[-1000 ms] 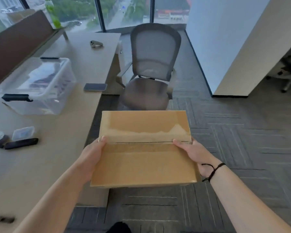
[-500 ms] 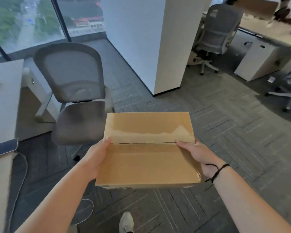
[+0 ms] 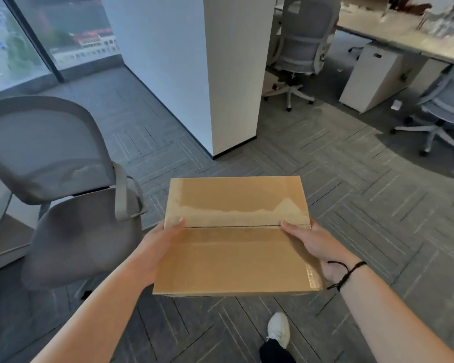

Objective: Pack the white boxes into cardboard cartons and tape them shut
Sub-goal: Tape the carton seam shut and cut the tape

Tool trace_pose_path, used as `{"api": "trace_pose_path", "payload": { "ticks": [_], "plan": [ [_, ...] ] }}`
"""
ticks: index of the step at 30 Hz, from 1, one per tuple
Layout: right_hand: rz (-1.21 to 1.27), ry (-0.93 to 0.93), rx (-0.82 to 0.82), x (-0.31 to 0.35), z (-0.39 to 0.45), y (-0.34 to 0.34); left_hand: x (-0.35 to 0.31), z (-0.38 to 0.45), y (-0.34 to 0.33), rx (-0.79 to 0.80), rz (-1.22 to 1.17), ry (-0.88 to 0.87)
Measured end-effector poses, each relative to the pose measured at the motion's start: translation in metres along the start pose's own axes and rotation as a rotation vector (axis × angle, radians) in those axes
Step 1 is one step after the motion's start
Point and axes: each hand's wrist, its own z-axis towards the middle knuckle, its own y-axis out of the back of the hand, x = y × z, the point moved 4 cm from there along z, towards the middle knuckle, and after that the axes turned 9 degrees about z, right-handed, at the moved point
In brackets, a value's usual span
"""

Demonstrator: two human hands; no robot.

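I hold a closed brown cardboard carton point(image 3: 236, 247) level in front of me, above the floor. Its two top flaps meet in a seam across the middle, and clear tape shines over the top. My left hand point(image 3: 159, 241) grips the carton's left side with the thumb lying on the top by the seam. On the right side, my right hand point(image 3: 315, 244) does the same; a black cord bracelet circles that wrist. No white boxes are visible.
A grey office chair point(image 3: 63, 184) stands close on my left. A white pillar point(image 3: 207, 74) rises ahead. More chairs point(image 3: 302, 45) and a long desk point(image 3: 404, 35) fill the far right. Grey carpet floor point(image 3: 364, 205) lies open ahead. My white shoe point(image 3: 278, 328) shows below.
I have turned to the right away from the work desk, carrying the carton. The desk and clear bin have left view; the pillar and far desks have come in.
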Motion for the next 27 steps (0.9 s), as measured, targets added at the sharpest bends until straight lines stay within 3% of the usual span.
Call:
{"api": "trace_pose_path", "payload": {
  "ticks": [12,18,27],
  "plan": [
    [-0.033,0.001,0.056,0.155,0.177,0.096,-0.126,0.134,-0.146,-0.085,0.041,-0.017],
    [-0.033,-0.034,0.089,0.212,0.275,0.098,-0.188,0.217,-0.173,-0.099,0.042,-0.015],
    [-0.028,-0.026,0.016,0.321,0.426,0.094,-0.316,0.37,-0.206,-0.045,0.043,-0.012]
  ]
}}
